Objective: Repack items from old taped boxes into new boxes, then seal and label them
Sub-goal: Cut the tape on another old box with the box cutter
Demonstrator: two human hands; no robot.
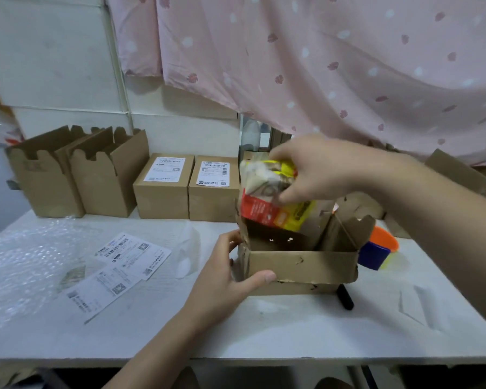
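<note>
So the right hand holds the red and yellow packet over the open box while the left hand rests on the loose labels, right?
No: in the head view the left hand grips the open box at its near corner, apart from the loose labels. The right hand does hold the packet.

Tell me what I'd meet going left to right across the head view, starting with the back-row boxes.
First open box → second open box → first labelled box → second labelled box → packet pinched by the right hand → orange-and-blue object. The torn box gripped by the left hand overlaps the packet, so omitted.
</note>
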